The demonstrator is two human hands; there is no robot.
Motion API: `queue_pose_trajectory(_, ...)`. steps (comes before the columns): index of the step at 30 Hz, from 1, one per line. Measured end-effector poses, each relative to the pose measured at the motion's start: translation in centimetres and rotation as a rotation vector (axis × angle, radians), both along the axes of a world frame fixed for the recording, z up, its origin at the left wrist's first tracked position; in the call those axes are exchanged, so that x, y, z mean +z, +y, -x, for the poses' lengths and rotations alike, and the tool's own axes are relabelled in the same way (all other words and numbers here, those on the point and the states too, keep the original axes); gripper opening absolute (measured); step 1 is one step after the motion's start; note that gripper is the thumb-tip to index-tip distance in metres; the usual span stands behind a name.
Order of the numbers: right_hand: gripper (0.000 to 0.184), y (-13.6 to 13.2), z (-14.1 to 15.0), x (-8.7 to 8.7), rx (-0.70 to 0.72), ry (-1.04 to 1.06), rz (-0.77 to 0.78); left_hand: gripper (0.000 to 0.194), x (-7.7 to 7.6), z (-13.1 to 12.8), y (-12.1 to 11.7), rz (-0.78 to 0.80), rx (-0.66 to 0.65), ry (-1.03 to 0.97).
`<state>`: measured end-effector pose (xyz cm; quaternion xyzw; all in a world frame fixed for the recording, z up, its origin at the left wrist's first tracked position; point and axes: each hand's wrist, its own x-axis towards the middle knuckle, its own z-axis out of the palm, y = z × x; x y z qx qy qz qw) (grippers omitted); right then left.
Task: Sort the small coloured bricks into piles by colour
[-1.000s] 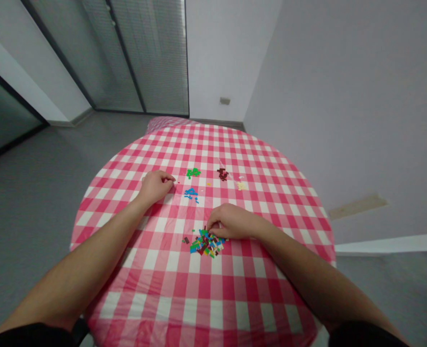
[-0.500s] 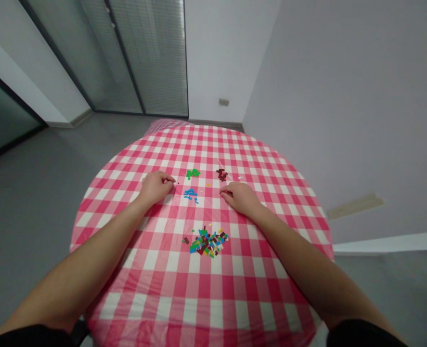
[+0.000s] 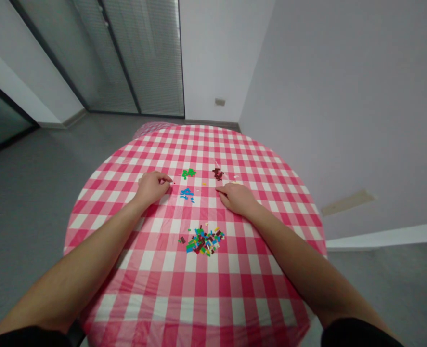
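My left hand (image 3: 153, 187) rests on the checked cloth, left of the green and blue piles. Its fingers are curled, thumb and fingertips close together; whatever is between them is too small to make out. A tiny dark red piece (image 3: 174, 183) lies beside those fingertips. To the right, my right hand (image 3: 239, 197) lies low over the cloth with its index finger stretched out and nothing visible in it. Its fingertips are just below a small pile of brown bricks (image 3: 218, 174). Between the hands are a green brick pile (image 3: 189, 173) and a blue brick pile (image 3: 187, 193).
A larger mixed heap of toy bricks (image 3: 204, 242) lies nearer to me. A single yellow brick (image 3: 204, 184) sits between the piles, and a few pale pieces (image 3: 236, 178) lie beyond my right hand. The round table wears a red-and-white checked tablecloth (image 3: 184, 284).
My right index finger has straightened, and the dark piece at its fingertips no longer shows. The left hand holds nearly the same pose. The whole view has shifted slightly.
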<state>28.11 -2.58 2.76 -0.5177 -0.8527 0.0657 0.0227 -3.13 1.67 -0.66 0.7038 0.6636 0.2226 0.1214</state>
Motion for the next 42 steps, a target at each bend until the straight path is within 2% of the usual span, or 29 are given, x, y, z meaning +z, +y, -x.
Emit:
queue_pose_trajectory(5,0.038,-0.1,0.5,0.3,-0.057,-0.059,-0.010,0.032,-0.1,0.0,0.0,-0.015,-0.004,0.004)
queue_pose_trajectory(14,0.035,0.2,0.2,0.7,-0.096,-0.044,-0.006,0.033,0.2,-0.1,-0.1,0.000,-0.004,-0.002)
queue_pose_trajectory(19,0.035,0.3,-0.5,1.0,-0.174,0.003,-0.039,0.034,0.2,-0.1,-0.2,0.026,0.005,0.026)
queue_pose_trajectory(29,0.038,0.4,-0.4,0.7,-0.162,-0.023,-0.019,0.031,0.5,-0.3,-0.3,0.031,0.002,0.025)
queue_pose_trajectory(35,0.037,0.4,-0.4,1.0,-0.186,-0.015,-0.063,0.030,0.6,-0.3,-0.4,0.032,0.007,0.027)
queue_pose_trajectory(42,0.035,1.1,-0.2,0.3,-0.161,-0.046,-0.025,0.029,0.7,-0.3,-0.4,0.027,0.004,0.012)
